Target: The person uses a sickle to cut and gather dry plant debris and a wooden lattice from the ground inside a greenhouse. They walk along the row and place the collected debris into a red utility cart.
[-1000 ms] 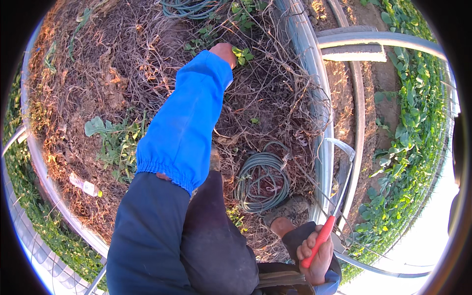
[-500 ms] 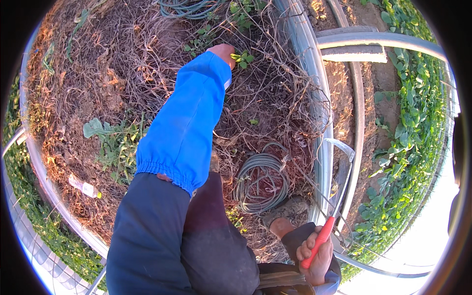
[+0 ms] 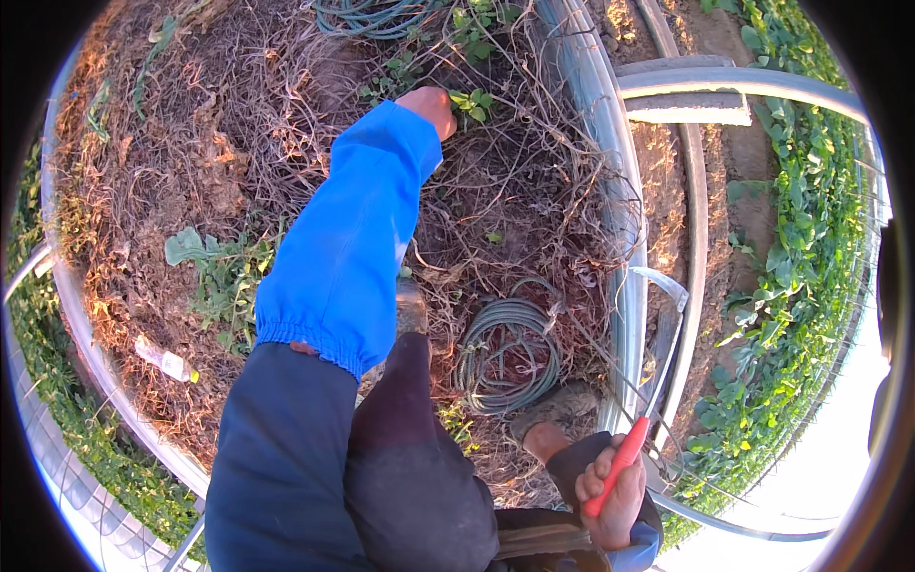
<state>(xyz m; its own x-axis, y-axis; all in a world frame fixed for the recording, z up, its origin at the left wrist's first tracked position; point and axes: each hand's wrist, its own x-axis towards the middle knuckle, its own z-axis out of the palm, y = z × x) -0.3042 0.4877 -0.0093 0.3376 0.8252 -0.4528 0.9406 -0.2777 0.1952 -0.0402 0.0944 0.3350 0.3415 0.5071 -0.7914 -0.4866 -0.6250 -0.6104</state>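
Observation:
My left hand (image 3: 431,111), in a blue sleeve cover (image 3: 355,214), reaches down into dry, tangled stems. It is right beside a small green leafy weed (image 3: 472,105). Its fingers point down and are hidden, so I cannot see whether they grip the weed. At the lower right my right hand (image 3: 615,496) is wrapped round the red handle of a sickle (image 3: 621,469). The sickle's thin metal blade rises away from me and hooks over to the left at its far end.
A coil of green rope (image 3: 510,356) lies on the ground between my arms, with another coil (image 3: 372,14) at the far edge. Metal pipes (image 3: 620,162) run along the right, before a leafy green row (image 3: 796,238). A plastic bottle (image 3: 167,359) lies at left.
My left hand and sleeve have shifted slightly left, and the weed's leaves beside it sit a little differently. My right hand keeps the sickle in nearly the same place.

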